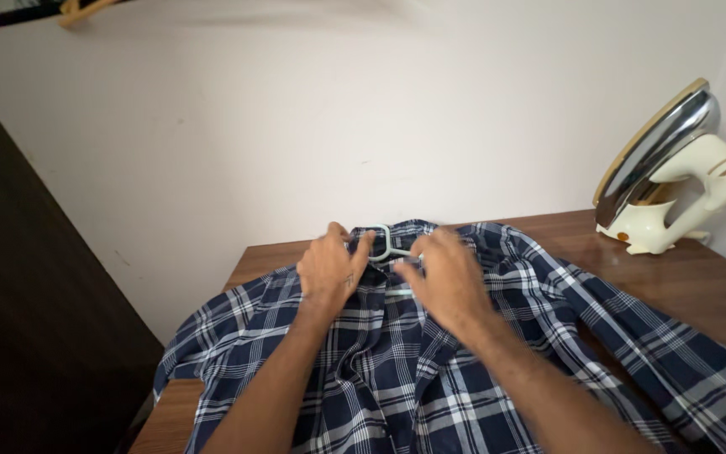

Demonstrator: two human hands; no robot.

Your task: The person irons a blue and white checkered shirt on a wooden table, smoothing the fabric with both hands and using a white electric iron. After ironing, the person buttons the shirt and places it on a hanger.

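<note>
- Nearest the camera, two bare forearms reach away over a navy and white plaid shirt [397,370] that lies spread on a brown wooden table [691,277].
- At the far edge of the shirt sits its collar, and a pale green plastic hanger [386,244] pokes out of the neck opening there.
- Left hand [329,269]: the fingers are curled and closed on the collar cloth just left of the hanger hook, the thumb pressed towards it.
- Right hand [445,277]: the fingers are bent down over the collar just right of the hook; they look pinched on cloth, but whether they also grip the hanger arm I cannot tell.
- One sleeve trails to the near right, off towards the table edge.
- At the far right a cream-coloured iron [665,176] stands on its heel against the white wall [296,126], well apart from the shirt.
- Risks, as I judge them: the hanger could slip out of the neck if the collar is tugged unevenly; the trailing sleeve could drag the shirt off the table; a sweep of cloth to the right could knock the upright iron.
</note>
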